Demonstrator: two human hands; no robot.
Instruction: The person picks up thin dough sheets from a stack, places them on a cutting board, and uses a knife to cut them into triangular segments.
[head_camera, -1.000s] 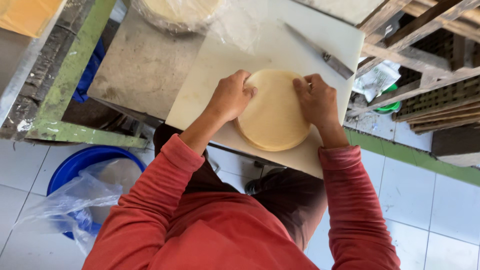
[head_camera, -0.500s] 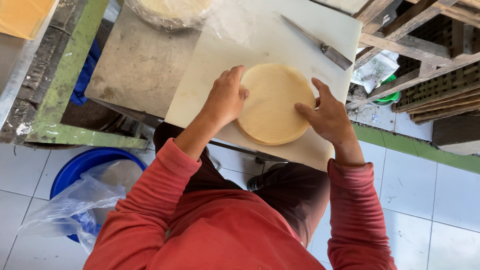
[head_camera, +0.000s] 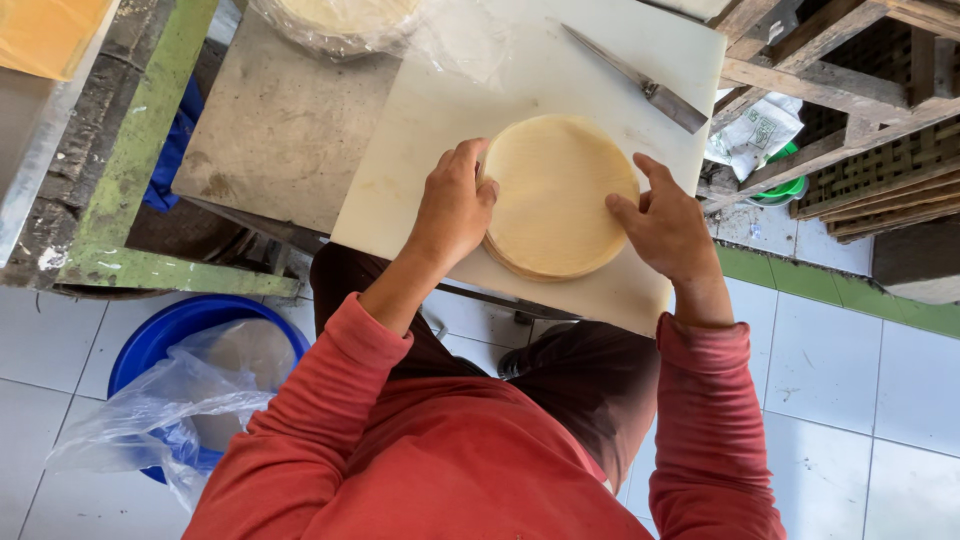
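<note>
Since the earlier frame the right hand has slid from the far rim of the stack of round wrappers to its right edge, and the whole scene sits a little lower in view. The stack, pale yellow and flat, lies on the white cutting board, toward the board's near side. The left hand cups the stack's left rim, fingers curled over the edge and thumb on top; the right hand is half open, fingertips pressed against the right rim (neither lifts it off the board).

A knife lies on the board's far right corner, apart from the stack. Beyond the board's far left edge a second round stack in clear plastic rests on the grey table. Below, on the tiled floor, a blue basin stands with a clear plastic bag draped in it. Wooden slats crowd the right side, with a green bowl beneath them.
</note>
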